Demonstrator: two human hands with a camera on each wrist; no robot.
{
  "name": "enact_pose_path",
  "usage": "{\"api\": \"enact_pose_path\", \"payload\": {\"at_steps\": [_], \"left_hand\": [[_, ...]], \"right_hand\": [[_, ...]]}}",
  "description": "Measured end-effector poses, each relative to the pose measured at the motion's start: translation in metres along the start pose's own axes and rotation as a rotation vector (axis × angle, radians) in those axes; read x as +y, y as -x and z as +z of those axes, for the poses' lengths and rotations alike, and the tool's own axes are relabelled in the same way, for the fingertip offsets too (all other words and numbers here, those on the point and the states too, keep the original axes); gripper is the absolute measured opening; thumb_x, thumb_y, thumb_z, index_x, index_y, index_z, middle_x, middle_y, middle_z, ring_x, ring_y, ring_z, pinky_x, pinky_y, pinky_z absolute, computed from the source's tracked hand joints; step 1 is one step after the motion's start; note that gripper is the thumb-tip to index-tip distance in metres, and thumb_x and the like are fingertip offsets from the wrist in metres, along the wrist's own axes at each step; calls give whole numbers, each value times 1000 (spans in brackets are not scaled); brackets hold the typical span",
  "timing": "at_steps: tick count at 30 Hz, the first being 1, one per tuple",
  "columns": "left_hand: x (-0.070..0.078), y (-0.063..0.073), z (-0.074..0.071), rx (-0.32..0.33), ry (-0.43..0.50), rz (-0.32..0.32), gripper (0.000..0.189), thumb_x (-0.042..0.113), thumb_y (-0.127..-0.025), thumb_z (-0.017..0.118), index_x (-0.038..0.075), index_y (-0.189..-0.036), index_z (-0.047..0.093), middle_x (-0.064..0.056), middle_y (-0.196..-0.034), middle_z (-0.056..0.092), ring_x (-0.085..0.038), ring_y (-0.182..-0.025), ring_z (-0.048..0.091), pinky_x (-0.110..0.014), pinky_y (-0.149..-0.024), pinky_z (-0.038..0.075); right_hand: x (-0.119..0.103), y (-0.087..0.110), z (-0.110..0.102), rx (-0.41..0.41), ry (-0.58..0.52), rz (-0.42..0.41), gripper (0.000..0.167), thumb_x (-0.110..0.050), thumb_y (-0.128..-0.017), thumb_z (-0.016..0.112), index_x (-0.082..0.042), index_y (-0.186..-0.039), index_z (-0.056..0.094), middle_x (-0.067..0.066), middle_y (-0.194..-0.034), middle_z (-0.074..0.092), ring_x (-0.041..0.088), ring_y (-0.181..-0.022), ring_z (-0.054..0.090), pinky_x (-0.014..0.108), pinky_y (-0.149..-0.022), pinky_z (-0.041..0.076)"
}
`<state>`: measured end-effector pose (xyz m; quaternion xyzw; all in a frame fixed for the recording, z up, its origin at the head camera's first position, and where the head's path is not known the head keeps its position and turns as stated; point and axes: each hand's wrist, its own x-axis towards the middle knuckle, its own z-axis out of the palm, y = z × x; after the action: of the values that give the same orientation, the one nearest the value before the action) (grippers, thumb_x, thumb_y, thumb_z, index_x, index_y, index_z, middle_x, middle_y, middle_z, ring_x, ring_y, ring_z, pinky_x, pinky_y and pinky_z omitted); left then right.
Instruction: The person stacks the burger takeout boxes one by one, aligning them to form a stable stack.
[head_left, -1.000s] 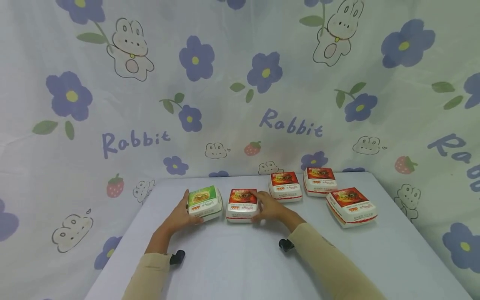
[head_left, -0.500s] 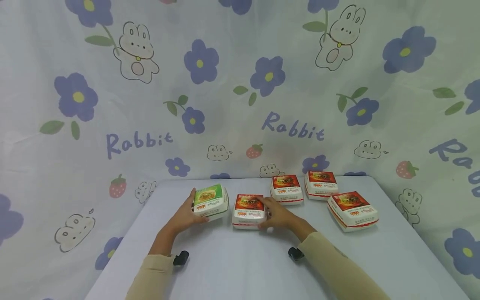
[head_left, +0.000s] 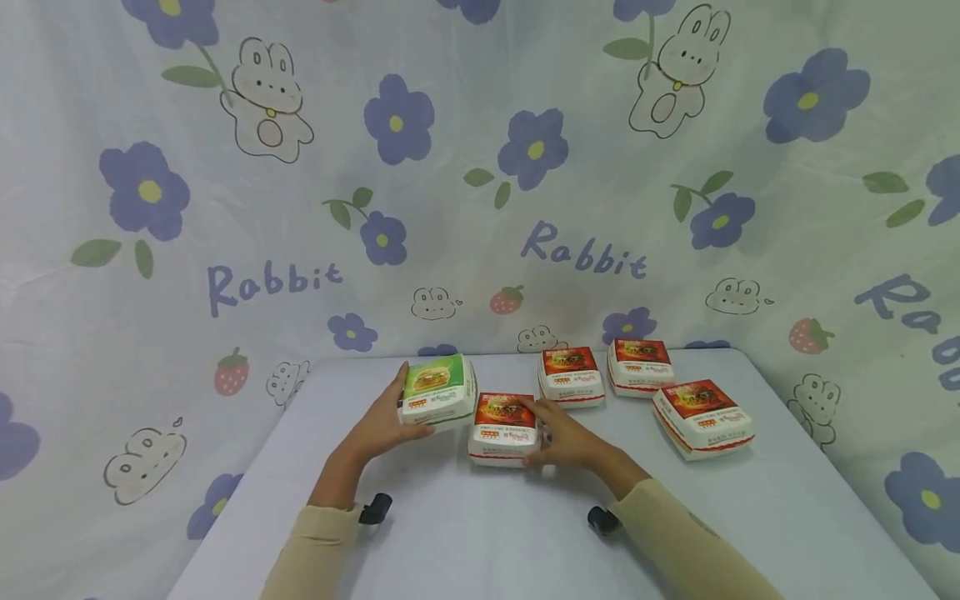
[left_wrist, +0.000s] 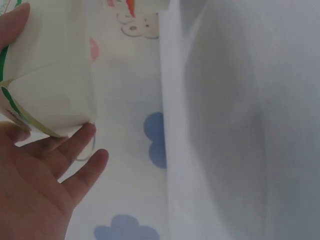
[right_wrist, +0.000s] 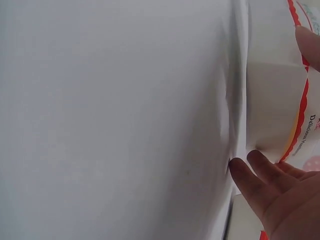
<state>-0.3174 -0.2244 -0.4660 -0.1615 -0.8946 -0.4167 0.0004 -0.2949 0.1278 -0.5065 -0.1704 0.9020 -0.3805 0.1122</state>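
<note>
In the head view my left hand (head_left: 381,425) grips the green-topped burger box (head_left: 437,390) by its left side, thumb at the front. That box is off the table and slightly tilted; its bare white underside shows in the left wrist view, where the little finger (left_wrist: 87,172) stands clear of it. Just to its right and nearer me, a red-topped burger box (head_left: 504,432) sits on the table. My right hand (head_left: 566,439) holds this one by its right side, thumb in front and fingers behind. The two boxes overlap in view; whether they touch I cannot tell.
Two red-topped boxes stand at the back, a left one (head_left: 572,379) and a right one (head_left: 640,368). Another red-topped box (head_left: 702,419) lies turned at the right. Behind the white-covered table (head_left: 450,533) hangs a patterned cloth (head_left: 442,200).
My left hand has raised the green-topped box and carried it right, toward the red-topped one. My right hand has slid its box somewhat right and nearer me.
</note>
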Motion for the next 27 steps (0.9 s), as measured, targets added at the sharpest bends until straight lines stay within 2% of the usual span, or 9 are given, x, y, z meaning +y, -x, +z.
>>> {"api": "enact_pose_path", "payload": {"at_steps": [3, 10, 13, 20, 23, 27], "left_hand": [[6, 0, 2, 1, 16, 26, 131, 39, -65, 89, 18, -158, 0, -11, -154, 30, -30, -130, 43, -56, -106, 34], [15, -1, 7, -3, 29, 35, 131, 50, -63, 87, 23, -158, 0, -9, -149, 36, -29, -126, 46, -56, -103, 37], [17, -1, 10, 6, 34, 36, 130, 49, -64, 87, 24, -158, 1, -8, -150, 36, -28, -126, 46, -56, -102, 38], [23, 0, 19, 9, 71, 56, 125, 34, -67, 89, 22, -158, 4, -5, -150, 36, -26, -126, 46, -55, -103, 39], [26, 1, 24, 21, 61, 56, 125, 35, -66, 90, 23, -158, 5, -3, -150, 35, -24, -126, 47, -54, -102, 40], [29, 3, 29, -4, 47, 46, 127, 39, -66, 89, 24, -158, 3, -1, -153, 31, -22, -127, 46, -51, -103, 39]], "right_hand": [[1, 7, 0, -7, -28, -7, 109, -45, -67, 88, -39, -154, 23, 15, -158, 15, 42, -130, 41, 53, -99, 44], [5, 20, -2, 1, -67, 4, 110, -42, -64, 90, -40, -153, 25, 11, -156, 20, 39, -130, 41, 52, -97, 45], [8, 23, 0, 1, -81, 7, 110, -41, -64, 91, -41, -153, 26, 9, -154, 22, 37, -129, 43, 50, -97, 46], [11, 35, 0, -22, -111, 22, 111, -36, -63, 92, -42, -152, 28, 13, -157, 16, 45, -123, 48, 53, -94, 47], [11, 37, 0, -21, -110, 27, 112, -35, -62, 93, -41, -152, 27, 13, -157, 16, 46, -122, 48, 55, -94, 47], [11, 37, -1, -24, -87, 25, 114, -35, -61, 93, -37, -154, 26, 12, -159, 12, 45, -123, 48, 54, -95, 47]]}}
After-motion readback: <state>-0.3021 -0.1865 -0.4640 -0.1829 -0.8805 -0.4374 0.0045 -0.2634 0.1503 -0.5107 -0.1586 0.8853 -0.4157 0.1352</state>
